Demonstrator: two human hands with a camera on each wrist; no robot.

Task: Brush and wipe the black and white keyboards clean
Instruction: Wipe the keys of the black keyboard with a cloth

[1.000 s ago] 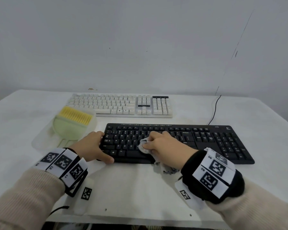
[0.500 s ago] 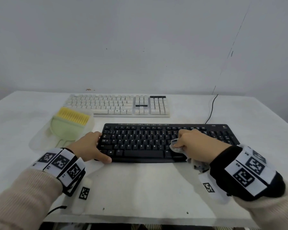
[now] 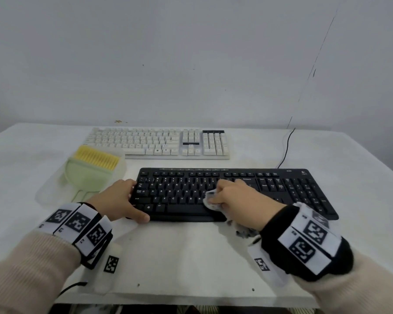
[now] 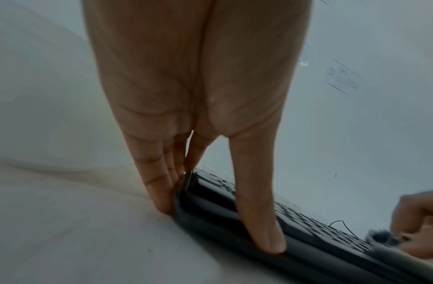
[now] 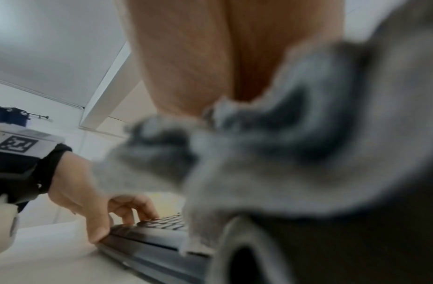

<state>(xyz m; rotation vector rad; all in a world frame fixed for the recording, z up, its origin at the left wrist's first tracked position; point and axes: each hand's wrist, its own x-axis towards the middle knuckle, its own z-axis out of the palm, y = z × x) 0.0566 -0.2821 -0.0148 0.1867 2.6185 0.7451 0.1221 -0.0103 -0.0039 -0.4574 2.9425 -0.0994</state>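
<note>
The black keyboard (image 3: 270, 189) lies across the middle of the white table, with the white keyboard (image 3: 159, 141) behind it. My left hand (image 3: 120, 200) steadies the black keyboard's left end: straight fingers lie along its side edge and the thumb rests on its front corner (image 4: 259, 240). My right hand (image 3: 238, 196) grips a bunched grey-white cloth (image 3: 210, 201) and presses it on the keys near the middle of the lower rows. In the right wrist view the blurred cloth (image 5: 283, 144) hides most of the keyboard (image 5: 149, 247).
A pale green brush with yellow bristles (image 3: 95, 159) lies in a translucent dustpan (image 3: 55, 189) left of the black keyboard. A black cable (image 3: 286, 143) runs off the table's back right. The table's front edge (image 3: 191, 301) is close to my wrists.
My right hand swept the cloth rightwards along the black keyboard, then back left to the middle. My left hand stayed on the keyboard's left end.
</note>
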